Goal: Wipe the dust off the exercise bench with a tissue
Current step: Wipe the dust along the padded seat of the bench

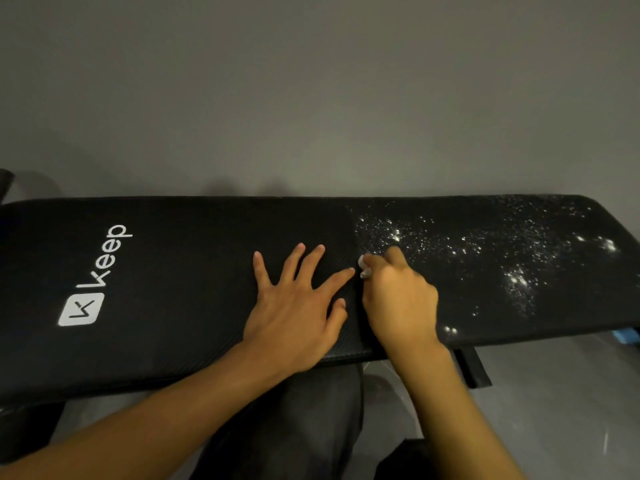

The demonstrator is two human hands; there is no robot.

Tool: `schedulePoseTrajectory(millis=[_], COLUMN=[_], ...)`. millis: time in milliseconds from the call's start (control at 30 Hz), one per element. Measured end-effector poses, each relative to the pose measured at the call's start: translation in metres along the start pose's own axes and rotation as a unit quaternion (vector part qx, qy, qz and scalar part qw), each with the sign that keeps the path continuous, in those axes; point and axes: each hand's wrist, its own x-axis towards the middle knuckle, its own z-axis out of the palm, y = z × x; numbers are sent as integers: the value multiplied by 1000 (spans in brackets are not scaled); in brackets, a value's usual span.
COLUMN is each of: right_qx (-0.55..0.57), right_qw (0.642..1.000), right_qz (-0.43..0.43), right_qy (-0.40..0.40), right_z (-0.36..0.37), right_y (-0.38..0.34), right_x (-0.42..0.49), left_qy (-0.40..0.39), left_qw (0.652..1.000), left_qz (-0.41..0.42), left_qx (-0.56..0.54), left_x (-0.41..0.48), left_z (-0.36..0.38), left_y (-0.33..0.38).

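Black ribbed padding covers the exercise bench point(173, 271), which runs across the view in front of a grey wall point(311, 81). A seam point(352, 230) splits its top into two pads.

Left of the seam the pad looks clean and dark, with a white "Keep" logo point(97, 275) printed well toward the far end. Right of the seam, white dust point(485, 244) lies scattered in fine specks and a few brighter clumps. It starts just beside the seam at the back and spreads to the far right end, with a small patch near the front edge.

The left hand point(294, 313) lies palm down just left of the seam, its fingers straight and spread wide and the index fingertip reaching almost to the seam. The right hand point(398, 299) sits just right of the seam, its fingers curled tight around a small white tissue point(364, 266). Only a crumpled bit of the tissue shows at the fingertips, right at the seam and down on the pad.

Below the seam, in front of the bench, a dark trouser leg point(294, 427) shows over a pale grey floor point(554, 393). A black strap-like piece point(472, 368) sticks out from under the front edge to the right.
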Motion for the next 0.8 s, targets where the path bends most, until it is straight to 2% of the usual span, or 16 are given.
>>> schedulePoseTrajectory(millis=[100, 233, 300, 467, 633, 700, 800], right_qx=[7, 28, 39, 46, 68, 70, 47], right_qw=[1000, 999, 999, 999, 997, 997, 999], right_qz=[-15, -45, -32, 27, -25, -11, 23], right_qy=[9, 0, -8, 4, -16, -14, 9], right_z=[3, -6, -11, -1, -6, -9, 0], right_y=[-5, 0, 3, -5, -5, 2, 2], right_x=[10, -39, -38, 28, -15, -30, 2], left_qy=[5, 8, 16, 22, 29, 32, 32], left_qw=[1000, 1000, 1000, 1000, 1000, 999, 999], left_qz=[2, 7, 1, -2, -1, -3, -3], left_qx=[-6, -8, -11, -1, -6, -11, -16], left_x=[0, 0, 1, 2, 2, 2, 3], left_z=[-1, 2, 2, 4, 5, 5, 4], left_y=[0, -1, -2, 0, 0, -1, -1])
